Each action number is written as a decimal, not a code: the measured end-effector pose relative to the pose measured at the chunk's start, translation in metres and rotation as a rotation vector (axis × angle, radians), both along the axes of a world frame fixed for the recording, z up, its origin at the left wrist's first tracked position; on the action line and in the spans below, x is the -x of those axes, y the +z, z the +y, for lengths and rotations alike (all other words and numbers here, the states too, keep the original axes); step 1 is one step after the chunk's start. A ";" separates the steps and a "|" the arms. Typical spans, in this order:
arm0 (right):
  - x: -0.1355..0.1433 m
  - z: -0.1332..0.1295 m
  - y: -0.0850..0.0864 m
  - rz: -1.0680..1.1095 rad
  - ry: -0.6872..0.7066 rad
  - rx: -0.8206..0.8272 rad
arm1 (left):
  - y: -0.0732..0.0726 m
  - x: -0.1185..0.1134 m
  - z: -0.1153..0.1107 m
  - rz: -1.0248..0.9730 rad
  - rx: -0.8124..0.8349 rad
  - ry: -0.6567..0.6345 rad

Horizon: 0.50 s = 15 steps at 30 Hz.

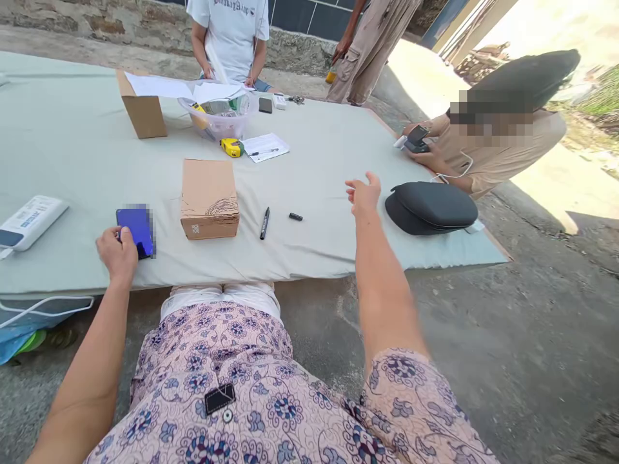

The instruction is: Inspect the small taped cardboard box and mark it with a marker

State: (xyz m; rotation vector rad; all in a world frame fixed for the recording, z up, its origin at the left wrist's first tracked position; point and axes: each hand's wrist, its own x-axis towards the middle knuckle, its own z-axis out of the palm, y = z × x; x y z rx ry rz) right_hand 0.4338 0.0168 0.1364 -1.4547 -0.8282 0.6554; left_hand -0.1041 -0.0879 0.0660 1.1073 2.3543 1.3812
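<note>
My left hand (117,252) is closed on the left edge of a phone (136,231) with a blue screen, near the front edge of the table. Above the cloth at the right, my right hand (363,192) is raised with its fingers apart and nothing in it. A black hard case (432,207) lies just right of that hand. Between my hands are a cardboard box (209,200) with black scribbles, an uncapped black marker (264,223) and its cap (296,217).
A plastic basket (232,122) with papers, a tape measure (232,147), a paper with a pen (267,147) and an upright cardboard piece (144,116) stand farther back. A power bank (33,222) lies left. Three people are around the table (309,138).
</note>
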 end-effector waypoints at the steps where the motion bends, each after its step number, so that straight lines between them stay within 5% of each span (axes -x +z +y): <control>1: 0.016 -0.002 -0.012 0.026 -0.005 0.068 | 0.001 0.000 -0.002 0.014 0.003 0.016; 4: 0.072 -0.013 -0.051 0.095 0.114 0.172 | 0.005 -0.001 -0.005 0.074 -0.079 -0.010; 7: 0.127 -0.029 -0.080 0.116 0.312 0.133 | 0.011 -0.009 -0.005 0.101 -0.230 -0.196; 15: 0.203 -0.053 -0.101 -0.088 0.651 -0.020 | 0.017 -0.069 0.016 0.086 -0.267 -0.681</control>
